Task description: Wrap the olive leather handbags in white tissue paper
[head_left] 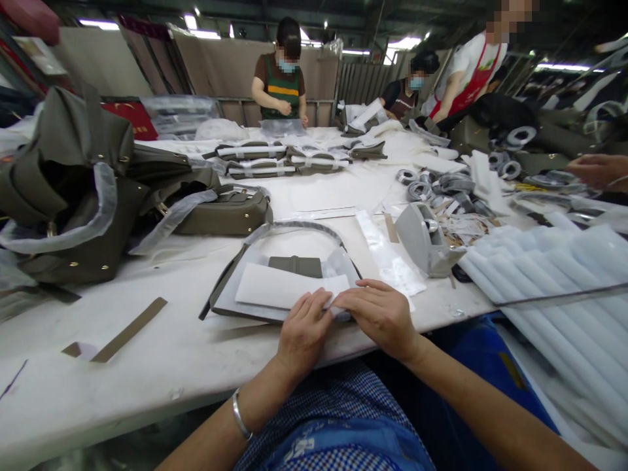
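Note:
An olive-grey handbag [216, 302] lies flat before me on the white table, its strap [314, 226] arching away from me. A translucent sheet covers much of its face, and a dark olive flap or tab [296, 265] shows at the middle. Across the bag lies a strip of white foam sheet [275, 286]. At the strip's right end, my left hand [305, 327] is closed with bent fingers on its near edge. My right hand [380, 315] meets it there, fingers pressed together at the same end. The fingertips partly hide what they grip.
Olive handbags [112, 222] are heaped at left; wrapped ones [287, 160] lie farther back. To the right stand a grey tape dispenser [417, 239], strap rolls [422, 190] and stacked white foam [554, 275]. A brown strip [130, 330] lies near left. Several co-workers [282, 85] stand beyond.

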Tool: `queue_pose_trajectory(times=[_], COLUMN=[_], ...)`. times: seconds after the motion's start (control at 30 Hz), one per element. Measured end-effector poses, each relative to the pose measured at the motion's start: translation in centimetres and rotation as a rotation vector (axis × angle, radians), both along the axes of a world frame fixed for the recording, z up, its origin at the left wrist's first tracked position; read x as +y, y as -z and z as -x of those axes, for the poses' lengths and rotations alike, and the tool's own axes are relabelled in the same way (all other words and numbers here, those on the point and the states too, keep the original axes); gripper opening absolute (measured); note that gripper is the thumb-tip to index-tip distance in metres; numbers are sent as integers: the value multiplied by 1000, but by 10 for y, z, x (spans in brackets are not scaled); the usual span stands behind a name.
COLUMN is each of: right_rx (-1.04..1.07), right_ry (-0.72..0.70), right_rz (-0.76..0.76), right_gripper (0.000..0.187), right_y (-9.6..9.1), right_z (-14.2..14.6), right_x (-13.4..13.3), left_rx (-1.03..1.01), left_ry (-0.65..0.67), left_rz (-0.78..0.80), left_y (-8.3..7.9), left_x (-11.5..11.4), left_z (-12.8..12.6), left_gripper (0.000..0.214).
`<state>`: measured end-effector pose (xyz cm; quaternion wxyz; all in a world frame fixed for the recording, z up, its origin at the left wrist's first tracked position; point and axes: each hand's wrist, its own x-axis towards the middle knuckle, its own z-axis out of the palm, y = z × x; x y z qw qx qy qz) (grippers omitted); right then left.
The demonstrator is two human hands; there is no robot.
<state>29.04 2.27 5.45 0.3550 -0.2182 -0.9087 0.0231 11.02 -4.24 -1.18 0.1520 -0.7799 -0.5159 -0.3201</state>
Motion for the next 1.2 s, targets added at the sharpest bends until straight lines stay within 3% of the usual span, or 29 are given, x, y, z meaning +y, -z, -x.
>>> queue_pose_trajectory(times=[0.13, 0.27, 0.37, 0.67, 0.8, 0.9, 1.0, 1.07, 1.13, 1.2], right_rx=[-4, -25, -78, -301, -340, -253, -69, 73, 205, 303], right_ry=[93, 203, 169, 12, 41, 99, 62, 97, 295, 592], right_rz=[150, 396, 502, 564, 559, 538, 514, 483, 467, 540], right_gripper=[17, 11, 10, 11, 9, 10, 4, 5, 12, 15], right_y=[5, 6, 5, 3, 1, 4, 4, -4, -19, -37], right_z=[8, 15, 19, 21, 27, 27, 11, -14, -51, -92], right_x=[14, 25, 35, 66, 67, 59, 56, 61, 73, 93], left_rx=[-50, -94, -100, -82, -59, -34, 5, 13, 10, 11], left_ry=[1, 19, 17, 44, 73, 41, 7, 12, 20, 19], left_rz=[2, 40, 25, -21, -46, -65, -86, -91, -88, -88], left_y=[0, 0, -2, -4, -3, -3, -1, 0, 0, 1], left_x=[2, 3, 3, 1, 1, 1, 3, 4, 4, 4], left_z=[0, 1, 2, 6, 6, 5, 7, 8, 8, 9], left_gripper=[26, 25, 21, 26, 26, 29, 33, 35, 36, 36])
